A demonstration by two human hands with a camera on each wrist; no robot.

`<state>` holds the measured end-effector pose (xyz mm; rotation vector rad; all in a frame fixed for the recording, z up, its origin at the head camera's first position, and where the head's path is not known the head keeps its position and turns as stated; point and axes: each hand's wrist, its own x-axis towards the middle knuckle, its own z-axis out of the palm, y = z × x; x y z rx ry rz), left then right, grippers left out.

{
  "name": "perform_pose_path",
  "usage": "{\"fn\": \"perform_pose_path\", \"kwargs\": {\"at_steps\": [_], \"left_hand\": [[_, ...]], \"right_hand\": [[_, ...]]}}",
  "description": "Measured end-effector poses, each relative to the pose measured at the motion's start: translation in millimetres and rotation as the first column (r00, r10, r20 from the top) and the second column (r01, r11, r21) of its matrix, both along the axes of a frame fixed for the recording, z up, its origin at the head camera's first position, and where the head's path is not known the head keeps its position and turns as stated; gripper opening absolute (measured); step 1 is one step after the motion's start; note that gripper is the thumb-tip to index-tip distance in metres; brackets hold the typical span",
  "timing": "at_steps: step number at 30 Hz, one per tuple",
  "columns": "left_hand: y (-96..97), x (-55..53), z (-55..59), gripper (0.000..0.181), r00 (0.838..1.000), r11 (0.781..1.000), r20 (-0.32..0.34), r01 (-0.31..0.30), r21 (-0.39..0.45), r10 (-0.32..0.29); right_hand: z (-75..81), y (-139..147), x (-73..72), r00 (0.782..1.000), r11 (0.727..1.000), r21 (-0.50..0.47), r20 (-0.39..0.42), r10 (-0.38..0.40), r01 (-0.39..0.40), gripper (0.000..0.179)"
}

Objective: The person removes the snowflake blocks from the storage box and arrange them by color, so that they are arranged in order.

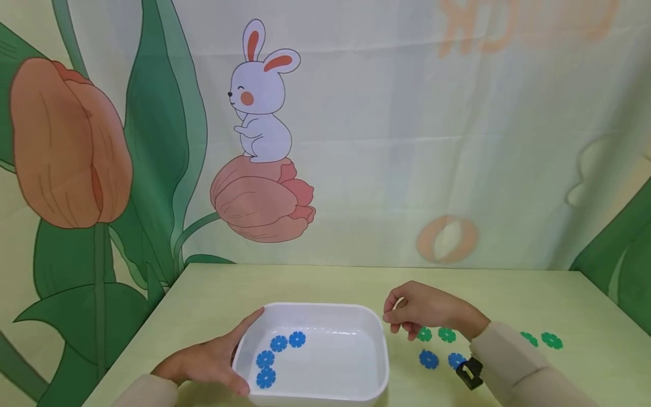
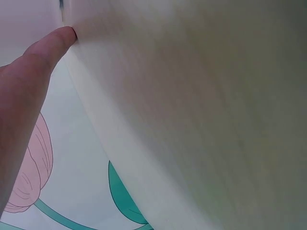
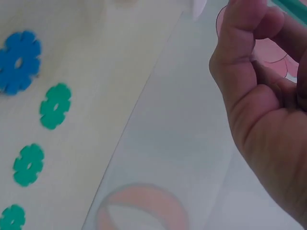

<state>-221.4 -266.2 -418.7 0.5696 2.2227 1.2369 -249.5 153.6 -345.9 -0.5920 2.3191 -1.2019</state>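
left hand [image 1: 216,357] with thumb and fingers spread apart, right hand [image 1: 419,308] raised, fingers curled inward

Head view forward-down, wrist views close

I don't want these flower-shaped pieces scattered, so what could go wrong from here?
The black wrist attachment overlaps a loose blue piece in the head view, so lowering the right hand might knock that piece away. The left hand touches the white tray; a shove could shift the four blue pieces inside.
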Motion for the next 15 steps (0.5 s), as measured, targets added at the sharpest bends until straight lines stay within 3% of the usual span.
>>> {"fn": "perform_pose_path", "kwargs": {"at_steps": [15], "left_hand": [[0.2, -0.7, -0.5, 0.129, 1.000, 1.000, 0.008, -0.022, 0.002, 0.022]], "right_hand": [[12.0, -51.4, -9.4, 1.000, 0.999, 0.023, -0.018, 0.024, -0.023, 0.010]]}}
